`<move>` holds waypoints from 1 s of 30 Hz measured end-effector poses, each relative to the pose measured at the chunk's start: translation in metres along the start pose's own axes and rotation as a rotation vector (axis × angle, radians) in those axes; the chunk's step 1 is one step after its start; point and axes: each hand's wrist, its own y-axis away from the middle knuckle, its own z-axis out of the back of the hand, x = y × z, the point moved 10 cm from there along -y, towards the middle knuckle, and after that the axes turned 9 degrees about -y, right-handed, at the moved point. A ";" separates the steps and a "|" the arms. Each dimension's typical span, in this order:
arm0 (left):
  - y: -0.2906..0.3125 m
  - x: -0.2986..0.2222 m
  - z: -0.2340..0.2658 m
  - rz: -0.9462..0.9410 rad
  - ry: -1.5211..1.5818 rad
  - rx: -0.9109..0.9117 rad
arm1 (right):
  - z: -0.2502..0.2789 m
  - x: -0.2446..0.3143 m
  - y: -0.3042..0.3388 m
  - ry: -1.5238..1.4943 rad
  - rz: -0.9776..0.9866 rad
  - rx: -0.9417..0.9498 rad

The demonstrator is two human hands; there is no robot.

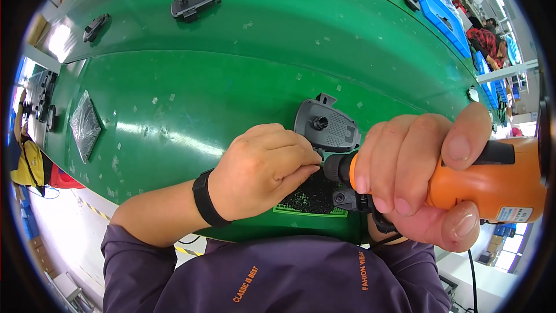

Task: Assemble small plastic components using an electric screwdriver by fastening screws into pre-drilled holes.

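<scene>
An orange electric screwdriver (pixel 486 179) with a black nose lies in my right hand (pixel 414 162), which is wrapped round its front part. The nose points left, toward my left hand (pixel 263 171). Thumb and forefinger of the left hand are pinched together right at the screwdriver's tip; whatever lies between them is too small to make out. Below the fingertips sits a green tray (pixel 310 211) holding many tiny black pieces that look like screws. Just beyond both hands, a grey plastic holder part (pixel 325 124) with a round black post lies on the table.
The green table (pixel 231 98) carries two more dark holder parts, one at the far middle (pixel 196 4) and one at the far left (pixel 96 27). A clear plastic bag (pixel 86 127) lies at left. Blue bins (pixel 443 14) stand far right. A cable (pixel 472 278) hangs at lower right.
</scene>
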 end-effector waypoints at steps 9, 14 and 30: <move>-0.002 0.010 -0.002 0.103 0.055 0.075 | 0.000 0.007 0.002 -0.017 0.065 -0.028; -0.003 0.009 0.000 0.100 0.098 0.055 | -0.001 0.007 -0.001 0.016 -0.004 0.048; -0.004 0.002 0.004 0.052 0.050 -0.001 | 0.000 0.015 0.000 -0.063 0.107 -0.026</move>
